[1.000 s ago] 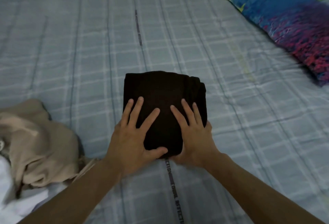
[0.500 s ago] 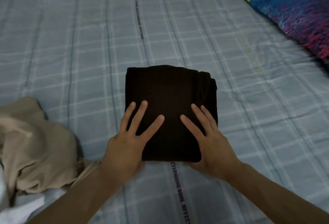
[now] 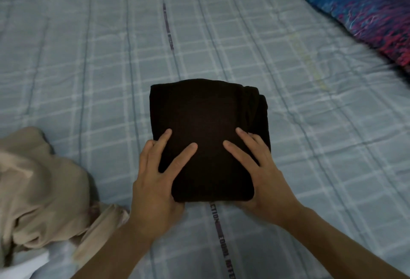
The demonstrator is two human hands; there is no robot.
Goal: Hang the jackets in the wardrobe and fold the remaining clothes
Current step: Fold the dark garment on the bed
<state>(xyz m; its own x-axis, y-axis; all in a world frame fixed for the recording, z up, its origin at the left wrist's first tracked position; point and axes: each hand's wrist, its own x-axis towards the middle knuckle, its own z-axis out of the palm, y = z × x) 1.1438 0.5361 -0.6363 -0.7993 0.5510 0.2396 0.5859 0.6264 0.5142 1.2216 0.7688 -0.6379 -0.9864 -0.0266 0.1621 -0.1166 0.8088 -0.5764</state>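
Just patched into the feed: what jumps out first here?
A dark, neatly folded square garment lies mid-frame on the pale blue checked bedsheet, with the left hand and right hand on its near corners. A crumpled beige garment sits unfolded at the left, and a bright blue-and-pink patterned pillow lies top right.
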